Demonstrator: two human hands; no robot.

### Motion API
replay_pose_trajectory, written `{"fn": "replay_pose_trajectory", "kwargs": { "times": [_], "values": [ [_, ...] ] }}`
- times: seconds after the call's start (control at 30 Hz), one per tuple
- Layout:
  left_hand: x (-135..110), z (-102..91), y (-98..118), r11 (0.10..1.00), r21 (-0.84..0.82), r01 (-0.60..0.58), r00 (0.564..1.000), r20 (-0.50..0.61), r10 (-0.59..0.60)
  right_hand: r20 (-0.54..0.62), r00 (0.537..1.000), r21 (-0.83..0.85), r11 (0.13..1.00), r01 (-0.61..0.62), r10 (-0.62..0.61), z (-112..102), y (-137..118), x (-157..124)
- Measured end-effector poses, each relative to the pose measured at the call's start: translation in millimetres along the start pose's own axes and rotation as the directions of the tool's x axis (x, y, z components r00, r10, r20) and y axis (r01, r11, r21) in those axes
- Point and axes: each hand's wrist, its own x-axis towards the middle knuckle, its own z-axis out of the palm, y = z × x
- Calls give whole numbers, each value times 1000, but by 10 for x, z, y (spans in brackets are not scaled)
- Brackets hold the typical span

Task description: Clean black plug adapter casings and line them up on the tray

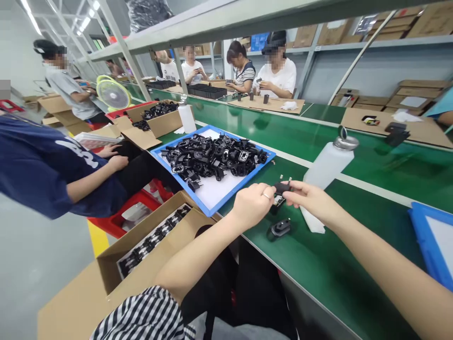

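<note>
Two hands: both bare, close together over the near part of the green worktop (339, 274).
Left hand (252, 204): fingers curled closed, ring on one, gripping the left end of a black plug adapter (282, 188).
Right hand (311, 198): thumb and fingertips pinching that adapter's right end.
Held piece: between the hands, partly covered by fingers.
Loose adapter (279, 229): on the worktop, just to the near side of the hands.
White bottle (331, 163): metal-capped, just beyond the right hand, which partly hides it.
Blue-rimmed tray (214, 193): left of the hands and farther off, heaped with black plug housings (212, 156).
Cardboard box (173, 241): near left, beside the worktop, with rows of black parts (155, 238) inside.
Left neighbour (88, 170): person in a navy T-shirt, on a red stool (125, 212).
Far side: people (278, 75) working across the worktop, some holding small dark pieces.
</note>
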Motion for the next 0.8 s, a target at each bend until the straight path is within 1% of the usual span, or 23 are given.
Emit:
{"fn": "replay_pose_trajectory", "kwargs": {
  "times": [0.03, 0.07, 0.1, 0.13, 0.17, 0.23, 0.27, 0.3, 0.33, 0.4, 0.47, 0.53, 0.6, 0.7, 0.8],
  "values": [
    [22, 22, 33, 1000, -7, 17, 998, 59, -16, 9, 1000, -9, 1000, -15, 15, -12, 15, 12],
    [47, 36, 56, 998, -13, 65, 989, 131, -63, 5, 1000, -11, 1000, -21, 21, -32, 32, 27],
    [75, 43, 71, 991, -14, 132, 968, 217, -126, -10, 1000, -5, 1000, -19, 19, -56, 50, 44],
    [106, 47, 83, 981, -8, 196, 931, 314, -184, -32, 999, 5, 1000, -8, 8, -83, 69, 61],
    [137, 49, 94, 970, 9, 244, 882, 414, -226, -51, 999, 11, 1000, 8, -8, -110, 88, 78],
    [197, 57, 118, 959, 61, 276, 774, 578, -259, -63, 997, 7, 999, 50, -49, -151, 131, 109],
    [221, 65, 132, 958, 90, 271, 732, 627, -266, -48, 997, -4, 998, 66, -66, -163, 155, 121],
    [240, 76, 146, 957, 116, 266, 705, 654, -275, -26, 997, -18, 997, 78, -78, -168, 180, 132],
    [253, 88, 160, 955, 133, 264, 692, 663, -284, -4, 996, -34, 995, 89, -89, -167, 206, 141],
    [261, 107, 181, 952, 142, 271, 687, 665, -294, 21, 993, -81, 990, 116, -115, -152, 254, 154],
    [255, 114, 193, 949, 144, 280, 685, 663, -303, 28, 989, -170, 974, 147, -144, -127, 289, 159],
    [244, 111, 195, 946, 139, 293, 683, 662, -309, 26, 986, -286, 943, 167, -167, -98, 302, 156],
    [235, 107, 188, 946, 122, 299, 691, 656, -303, 20, 983, -380, 908, 178, -185, -71, 299, 145],
    [224, 105, 161, 951, 101, 294, 704, 650, -286, 35, 979, -438, 877, 197, -202, -42, 286, 126],
    [208, 107, 133, 951, 90, 295, 704, 653, -280, 49, 978, -466, 861, 204, -204, -39, 284, 117]
  ]
}}
